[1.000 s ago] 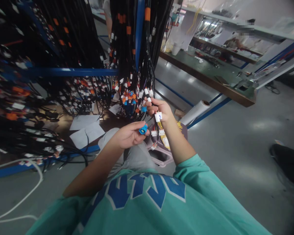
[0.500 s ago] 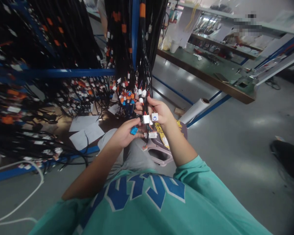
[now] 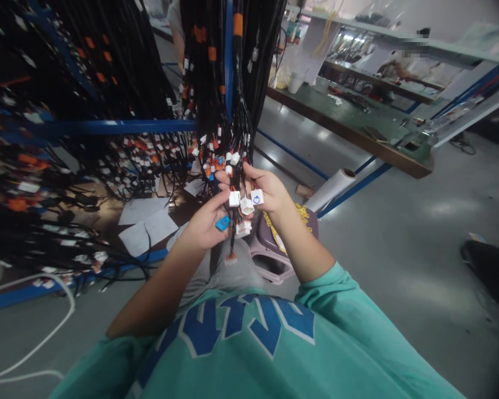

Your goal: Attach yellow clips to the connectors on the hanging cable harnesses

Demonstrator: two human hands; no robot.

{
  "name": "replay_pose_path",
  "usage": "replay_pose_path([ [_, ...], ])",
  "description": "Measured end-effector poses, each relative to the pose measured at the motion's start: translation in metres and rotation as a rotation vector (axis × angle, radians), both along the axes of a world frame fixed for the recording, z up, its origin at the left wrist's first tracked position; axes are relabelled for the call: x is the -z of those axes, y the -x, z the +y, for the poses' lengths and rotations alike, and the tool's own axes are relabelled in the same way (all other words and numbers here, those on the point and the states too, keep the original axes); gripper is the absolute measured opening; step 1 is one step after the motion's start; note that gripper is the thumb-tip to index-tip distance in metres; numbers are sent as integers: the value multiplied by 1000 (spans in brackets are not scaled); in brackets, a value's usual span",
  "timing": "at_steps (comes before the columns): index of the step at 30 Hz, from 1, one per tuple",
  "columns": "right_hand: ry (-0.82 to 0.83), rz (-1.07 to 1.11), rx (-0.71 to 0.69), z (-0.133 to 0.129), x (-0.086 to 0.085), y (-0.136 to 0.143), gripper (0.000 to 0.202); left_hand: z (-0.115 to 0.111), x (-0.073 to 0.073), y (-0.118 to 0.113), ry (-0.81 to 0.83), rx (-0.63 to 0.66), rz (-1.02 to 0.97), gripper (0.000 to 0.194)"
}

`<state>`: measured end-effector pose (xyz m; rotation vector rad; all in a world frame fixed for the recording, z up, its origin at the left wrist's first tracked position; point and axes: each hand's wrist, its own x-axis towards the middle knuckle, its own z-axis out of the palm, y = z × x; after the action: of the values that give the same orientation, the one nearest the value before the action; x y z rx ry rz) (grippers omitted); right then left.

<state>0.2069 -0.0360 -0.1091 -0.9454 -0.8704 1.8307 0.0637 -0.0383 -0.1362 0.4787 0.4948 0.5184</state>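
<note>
Since half a second ago the left hand [image 3: 205, 224] has risen to meet the right hand [image 3: 266, 188], and the two now sit touching at the fingertips just under the hanging wire harness bundle [image 3: 233, 111]. The left hand's fingers are curled: a blue connector [image 3: 222, 223] lies against its palm side, and its thumb and forefinger pinch a white connector [image 3: 234, 198] that earlier sat lower. The right hand is closed around a cluster of harness leads, with a white connector marked in blue [image 3: 256, 197] at its knuckles and another white one [image 3: 247, 205] between the two hands. An orange connector [image 3: 231, 257] dangles below them on a black lead.

Under the hands are the person's grey-clad knee and a mauve plastic stool [image 3: 270, 260] on a smooth grey concrete floor [image 3: 399, 244]. A blue steel rack [image 3: 120, 126] hung thick with black harnesses fills the space left of the hands. White paper sheets [image 3: 143, 219] lie on the floor down-left of the left hand. Right of the right hand lies a roll of clear film [image 3: 330, 189], and beyond it stands a green-topped workbench [image 3: 349, 119].
</note>
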Motion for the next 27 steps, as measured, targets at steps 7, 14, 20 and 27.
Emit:
replay_pose_path([
  [7, 3, 4, -7, 5, 7, -3, 46, -5, -3, -3, -14, -20, -2, 29],
  [14, 46, 27, 28, 8, 14, -17, 51, -10, 2, -9, -103, 40, 11, 29],
  [20, -94, -36, 161, 6, 19, -26, 17, -6, 4, -7, -59, 57, -3, 35],
  [27, -161, -98, 198, 3, 17, -26, 10, 0, 3, -4, 41, 70, 13, 41],
])
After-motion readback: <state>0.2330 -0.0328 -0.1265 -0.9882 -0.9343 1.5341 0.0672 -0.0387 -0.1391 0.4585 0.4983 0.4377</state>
